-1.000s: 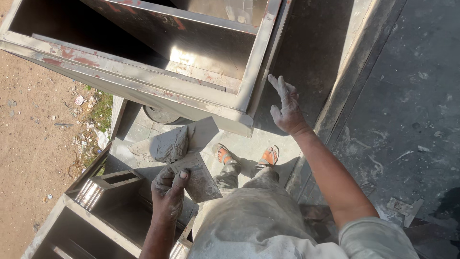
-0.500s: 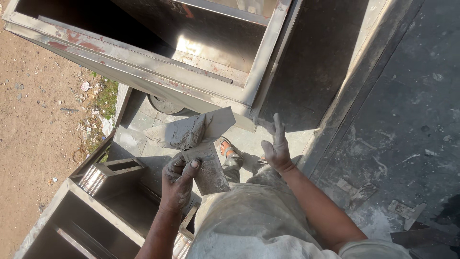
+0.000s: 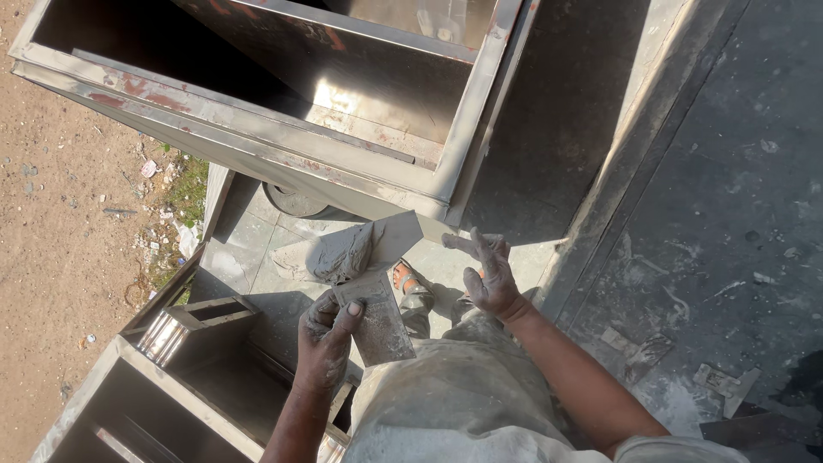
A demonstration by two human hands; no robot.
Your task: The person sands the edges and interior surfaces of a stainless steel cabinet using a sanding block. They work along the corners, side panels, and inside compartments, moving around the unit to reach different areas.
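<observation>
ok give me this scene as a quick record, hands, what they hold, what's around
left hand: grips flat plates carrying grey putty
right hand: empty, fingers spread, near plates
cabinet: metal, open, rust-stained, ahead of hands
frame: metal, lower left
feet: in sandals, on pale slab
ground: sandy, littered, left

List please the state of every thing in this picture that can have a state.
left hand: gripping a flat scraper blade
scraper blade: held, smeared grey
putty board: loaded with grey putty
right hand: open, empty, dusty
metal cabinet: open-sided, patchy with reddish marks
</observation>
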